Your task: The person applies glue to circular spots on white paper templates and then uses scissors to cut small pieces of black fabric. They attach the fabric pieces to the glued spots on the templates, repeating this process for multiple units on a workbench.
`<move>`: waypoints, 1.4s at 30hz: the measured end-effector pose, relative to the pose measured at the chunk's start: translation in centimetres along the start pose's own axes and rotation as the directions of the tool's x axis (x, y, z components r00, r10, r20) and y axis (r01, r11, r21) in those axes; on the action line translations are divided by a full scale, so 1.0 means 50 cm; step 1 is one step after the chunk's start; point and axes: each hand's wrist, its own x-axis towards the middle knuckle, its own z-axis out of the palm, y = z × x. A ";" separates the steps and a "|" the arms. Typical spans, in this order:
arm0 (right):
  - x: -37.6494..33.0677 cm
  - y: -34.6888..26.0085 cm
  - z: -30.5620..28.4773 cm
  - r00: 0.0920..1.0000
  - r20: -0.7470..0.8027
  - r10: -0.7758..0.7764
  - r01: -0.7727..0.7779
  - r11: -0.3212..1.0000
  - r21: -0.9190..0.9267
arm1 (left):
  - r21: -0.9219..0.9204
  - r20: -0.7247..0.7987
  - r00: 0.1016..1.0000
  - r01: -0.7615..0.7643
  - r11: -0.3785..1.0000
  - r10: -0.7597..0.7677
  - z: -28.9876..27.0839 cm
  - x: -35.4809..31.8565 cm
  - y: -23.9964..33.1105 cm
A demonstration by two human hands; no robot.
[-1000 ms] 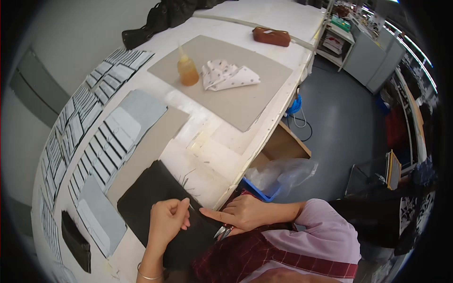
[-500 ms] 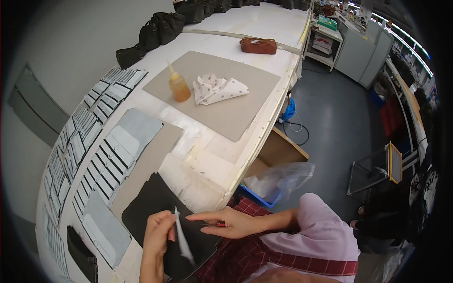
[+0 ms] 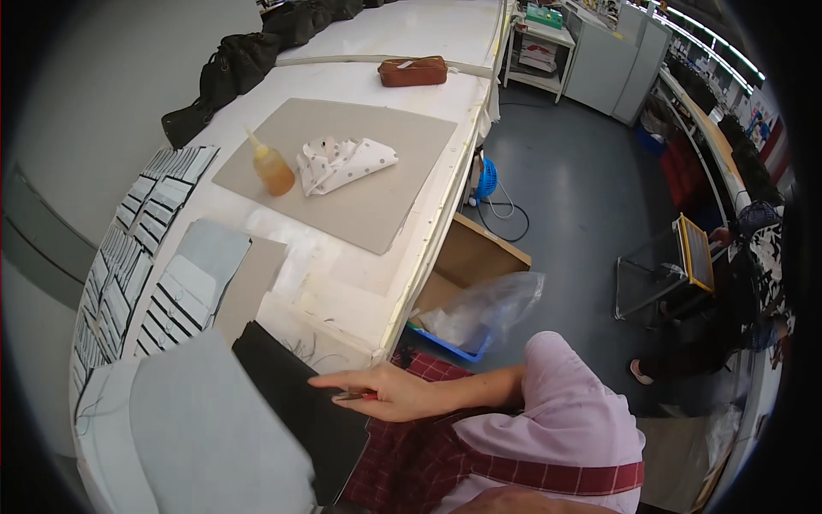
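Observation:
My right hand [image 3: 390,392] is over a black fabric or leather piece [image 3: 300,403] at the table's near edge. Its index finger points left, while the other fingers close around a small tool with a red handle [image 3: 370,396] and a dark metal end, of a kind I cannot make out. A large light-grey panel [image 3: 214,428] fills the lower left and covers part of the black piece; its right edge looks blurred. My left hand cannot be seen.
Striped panels [image 3: 128,257] lie in rows along the table's left. A grey board [image 3: 368,214] carries a glue bottle [image 3: 274,171] and dotted cloth [image 3: 351,164]. Beyond sits a brown pouch [image 3: 413,72]. An open carton [image 3: 462,248] and blue tray [image 3: 458,347] stand below the edge.
The light-grey panel has come into the lower left, over the black piece. My left hand, earlier pinching a pale strip there, is out of sight. The view has shifted.

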 end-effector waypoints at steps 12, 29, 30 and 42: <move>0.049 -0.054 -0.114 0.953 -0.303 -0.031 -0.014 0.989 -0.148 | 0.737 -0.154 0.967 -0.025 0.675 0.204 -0.114 -0.134 -0.041; 0.150 -0.067 0.095 0.541 0.765 -0.349 0.809 0.463 -0.362 | -0.195 0.156 0.973 0.199 0.960 -0.170 -0.092 -0.038 -0.099; 0.151 -0.066 0.099 0.538 0.774 -0.335 0.808 0.467 -0.359 | -0.278 0.150 0.971 0.222 0.935 -0.186 -0.109 -0.040 -0.102; 0.167 -0.085 0.116 0.480 0.854 -0.199 0.816 0.459 -0.351 | 0.638 0.194 0.948 -0.316 0.702 0.251 -0.111 -0.058 -0.083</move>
